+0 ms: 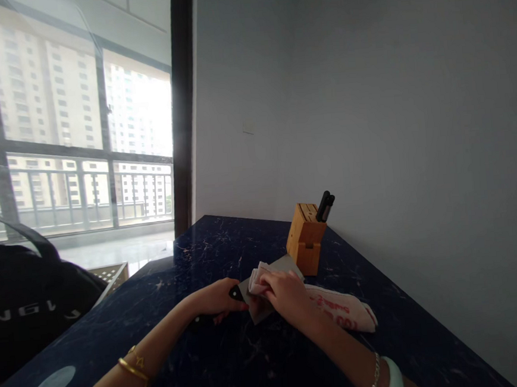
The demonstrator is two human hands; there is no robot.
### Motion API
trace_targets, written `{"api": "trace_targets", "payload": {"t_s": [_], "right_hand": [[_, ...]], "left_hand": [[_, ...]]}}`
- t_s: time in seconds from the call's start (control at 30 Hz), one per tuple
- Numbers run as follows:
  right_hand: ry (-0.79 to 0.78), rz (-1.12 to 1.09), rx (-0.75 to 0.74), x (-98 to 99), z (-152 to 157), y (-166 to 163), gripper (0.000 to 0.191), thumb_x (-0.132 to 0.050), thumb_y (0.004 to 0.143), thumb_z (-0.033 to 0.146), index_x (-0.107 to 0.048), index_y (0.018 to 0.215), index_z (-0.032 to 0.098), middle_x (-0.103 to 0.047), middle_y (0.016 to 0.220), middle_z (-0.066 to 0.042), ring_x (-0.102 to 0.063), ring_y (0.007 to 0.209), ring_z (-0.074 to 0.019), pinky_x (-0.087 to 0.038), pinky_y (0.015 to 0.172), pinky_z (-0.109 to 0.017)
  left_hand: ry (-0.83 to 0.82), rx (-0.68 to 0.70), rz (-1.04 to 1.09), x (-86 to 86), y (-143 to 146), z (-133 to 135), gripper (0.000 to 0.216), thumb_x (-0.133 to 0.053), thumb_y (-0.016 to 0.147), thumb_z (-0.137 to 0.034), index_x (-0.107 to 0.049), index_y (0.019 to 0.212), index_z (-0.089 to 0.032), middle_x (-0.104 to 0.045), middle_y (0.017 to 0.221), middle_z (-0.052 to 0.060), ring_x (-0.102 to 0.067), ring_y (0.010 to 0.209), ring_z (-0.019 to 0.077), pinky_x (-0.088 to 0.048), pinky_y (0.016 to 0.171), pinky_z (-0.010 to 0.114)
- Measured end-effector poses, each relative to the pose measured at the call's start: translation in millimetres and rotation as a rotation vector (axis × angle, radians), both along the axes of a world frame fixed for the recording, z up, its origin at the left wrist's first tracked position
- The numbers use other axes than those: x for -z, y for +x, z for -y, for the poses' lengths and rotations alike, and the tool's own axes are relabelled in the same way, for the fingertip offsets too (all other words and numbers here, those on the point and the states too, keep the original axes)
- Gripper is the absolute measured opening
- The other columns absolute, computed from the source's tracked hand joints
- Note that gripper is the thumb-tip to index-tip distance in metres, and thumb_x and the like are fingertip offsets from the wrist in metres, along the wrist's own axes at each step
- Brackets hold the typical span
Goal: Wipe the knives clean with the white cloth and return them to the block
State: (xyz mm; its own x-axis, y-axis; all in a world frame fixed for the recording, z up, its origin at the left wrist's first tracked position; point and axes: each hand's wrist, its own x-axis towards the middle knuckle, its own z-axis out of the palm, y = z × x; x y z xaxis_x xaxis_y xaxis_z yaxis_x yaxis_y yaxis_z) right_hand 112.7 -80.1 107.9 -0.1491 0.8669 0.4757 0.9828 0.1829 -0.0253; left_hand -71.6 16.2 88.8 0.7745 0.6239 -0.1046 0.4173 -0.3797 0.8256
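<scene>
A cleaver (pixel 286 264) with a broad metal blade and a black handle is held above the dark blue marbled table. My left hand (pixel 222 298) is closed round its handle. In my right hand (pixel 287 295) is a folded white cloth (pixel 341 309) with red lettering, pinched by the fingers and pressed against the blade. The loose part of the cloth trails to the right behind my wrist. Just beyond the blade stands a wooden knife block (pixel 307 240), with black-handled tools (pixel 324 206) in its right side.
The dark blue marbled table (pixel 226 238) runs back to a grey wall (pixel 391 117). A pale oval patch (pixel 53 384) shows at its front left. On the left are a black bag (pixel 19 290) with white letters and a large window (pixel 77 112).
</scene>
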Motion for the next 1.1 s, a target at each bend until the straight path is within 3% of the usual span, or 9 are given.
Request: {"api": "trace_targets", "payload": {"t_s": [0.1, 0.27, 0.47, 0.67, 0.9, 1.1], "right_hand": [[0.013, -0.012, -0.014, 1.6, 7.3, -0.7, 0.012, -0.043, 0.083, 0.02, -0.055, 0.084, 0.025, -0.063, 0.083, 0.003, -0.055, 0.083, -0.0143, -0.028, 0.07, -0.028], [0.043, -0.054, 0.163, 1.7, 1.8, 10.0, 0.021, -0.036, 0.086, 0.018, -0.056, 0.082, 0.023, -0.063, 0.085, 0.002, -0.056, 0.08, -0.0137, -0.029, 0.067, -0.027], [0.032, -0.101, -0.002, 2.8, 11.2, 0.8, 0.019, -0.038, 0.086, 0.026, -0.057, 0.083, 0.023, -0.063, 0.083, 0.002, -0.056, 0.076, -0.0127, -0.031, 0.064, -0.025], [0.039, -0.128, 0.189, -5.2, 10.7, 15.0, 0.021, -0.04, 0.086, 0.026, -0.059, 0.078, 0.024, -0.063, 0.076, 0.002, -0.056, 0.071, -0.014, -0.03, 0.059, -0.025], [0.022, -0.083, -0.072, 7.3, 16.8, 3.3, 0.015, -0.043, 0.083, 0.021, -0.057, 0.08, 0.022, -0.063, 0.08, 0.002, -0.056, 0.074, -0.0126, -0.032, 0.063, -0.023], [0.017, -0.097, 0.039, 1.4, 15.5, 10.4, 0.019, -0.038, 0.086, 0.025, -0.057, 0.084, 0.023, -0.062, 0.083, 0.001, -0.056, 0.079, -0.0134, -0.033, 0.065, -0.023]], "left_hand": [[0.037, -0.014, -0.02, -2.4, 1.5, 2.8, 0.036, -0.062, 0.063, -0.046, -0.052, 0.085, -0.019, -0.05, 0.043, -0.005, -0.047, 0.033, 0.012, -0.035, 0.03, 0.019], [0.062, -0.005, -0.074, -6.2, 6.1, 9.3, 0.037, -0.058, 0.067, -0.045, -0.049, 0.091, -0.018, -0.051, 0.047, -0.005, -0.05, 0.036, 0.0134, -0.039, 0.032, 0.021], [0.123, 0.021, -0.093, -7.0, 10.7, 15.4, 0.039, -0.054, 0.068, -0.047, -0.047, 0.093, -0.017, -0.054, 0.054, -0.004, -0.053, 0.041, 0.0147, -0.042, 0.034, 0.023], [0.116, 0.051, -0.095, -7.7, 9.8, 15.5, 0.04, -0.054, 0.068, -0.047, -0.047, 0.095, -0.018, -0.052, 0.052, -0.005, -0.051, 0.038, 0.0134, -0.041, 0.033, 0.022], [0.113, 0.042, -0.105, -4.2, 10.3, 13.3, 0.043, -0.053, 0.068, -0.051, -0.047, 0.094, -0.018, -0.054, 0.055, -0.003, -0.052, 0.041, 0.0134, -0.044, 0.037, 0.024], [0.108, 0.05, -0.096, -5.2, 10.0, 14.6, 0.041, -0.053, 0.069, -0.05, -0.047, 0.094, -0.019, -0.056, 0.061, -0.002, -0.052, 0.041, 0.0126, -0.044, 0.037, 0.024]]}}
